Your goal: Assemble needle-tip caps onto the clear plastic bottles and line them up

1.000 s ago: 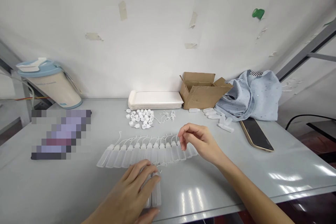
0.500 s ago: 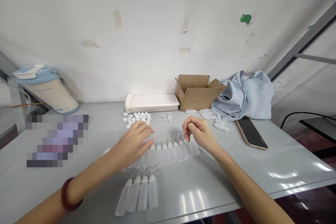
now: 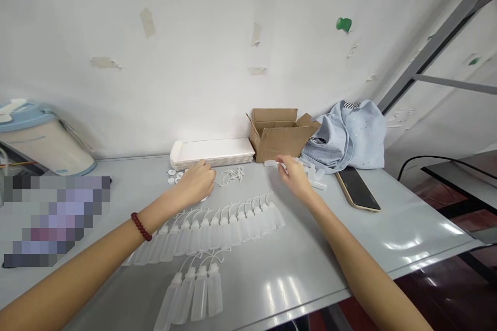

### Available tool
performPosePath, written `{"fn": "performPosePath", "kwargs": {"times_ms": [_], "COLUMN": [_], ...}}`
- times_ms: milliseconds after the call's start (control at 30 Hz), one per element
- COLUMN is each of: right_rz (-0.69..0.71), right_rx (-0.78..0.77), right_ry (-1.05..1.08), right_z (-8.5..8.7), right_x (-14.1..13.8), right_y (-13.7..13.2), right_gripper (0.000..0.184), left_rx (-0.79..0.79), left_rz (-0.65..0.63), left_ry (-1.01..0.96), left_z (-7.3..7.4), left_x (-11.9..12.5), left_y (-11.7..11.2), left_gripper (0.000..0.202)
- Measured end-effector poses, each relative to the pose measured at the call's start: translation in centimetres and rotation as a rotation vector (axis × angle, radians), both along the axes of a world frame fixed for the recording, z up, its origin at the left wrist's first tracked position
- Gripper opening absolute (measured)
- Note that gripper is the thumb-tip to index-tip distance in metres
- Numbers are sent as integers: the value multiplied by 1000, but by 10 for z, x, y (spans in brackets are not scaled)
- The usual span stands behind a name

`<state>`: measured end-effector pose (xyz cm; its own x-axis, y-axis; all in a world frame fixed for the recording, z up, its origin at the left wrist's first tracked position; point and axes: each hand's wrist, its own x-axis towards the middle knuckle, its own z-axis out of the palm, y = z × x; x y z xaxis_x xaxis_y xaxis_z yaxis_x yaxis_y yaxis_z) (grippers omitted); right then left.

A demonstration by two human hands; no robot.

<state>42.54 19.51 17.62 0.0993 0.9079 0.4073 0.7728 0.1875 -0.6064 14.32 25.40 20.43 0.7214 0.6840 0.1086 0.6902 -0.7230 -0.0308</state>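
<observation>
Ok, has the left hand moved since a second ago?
Yes: judged against the white stack, the left hand has moved forward towards it, from the front four bottles to the white caps.

Both arms (image 3: 97, 261) stretch forward, the left hand (image 3: 194, 182) back-up and curled, the right hand (image 3: 294, 176) loosely bent

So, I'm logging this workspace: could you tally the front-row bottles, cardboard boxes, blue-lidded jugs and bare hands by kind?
Front-row bottles: 4
Cardboard box: 1
Blue-lidded jug: 1
Hands: 2 (left hand, right hand)
Total: 8
</observation>
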Motion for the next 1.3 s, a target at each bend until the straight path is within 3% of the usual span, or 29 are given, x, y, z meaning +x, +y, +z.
{"fn": "performPosePath", "kwargs": {"times_ms": [233,467,600,767,1000,1167,1300], "right_rz": [22,-14,26,25,-47,-90,-44], "right_rx": [-72,-91,-97,-86,-22,33,71], "right_ry": [-414,-566,-552,-477,-319,-202,-119], "right_z": [-12,-13,-14,-14,-18,-19,-9], "right_x": [0,-2,-4,-9,-9,-7,-16], "right_y": [5,5,4,4,6,6,-2], "right_gripper": [51,54,49,30,15,17,23], "left_rx": [-57,-161,-219,-480,-710,-803,-833], "left_rz": [34,119,213,372,593,570,510], "left_ry": [-85,-345,-526,-899,-1077,-1105,-1120], "left_z": [1,19,28,26,19,13,8], "left_x": [1,-5,-18,-38,-45,-42,-39], "left_y": [-3,-26,-47,-66,-82,-87,-90], "left_gripper": [21,23,23,21,24,22,21]}}
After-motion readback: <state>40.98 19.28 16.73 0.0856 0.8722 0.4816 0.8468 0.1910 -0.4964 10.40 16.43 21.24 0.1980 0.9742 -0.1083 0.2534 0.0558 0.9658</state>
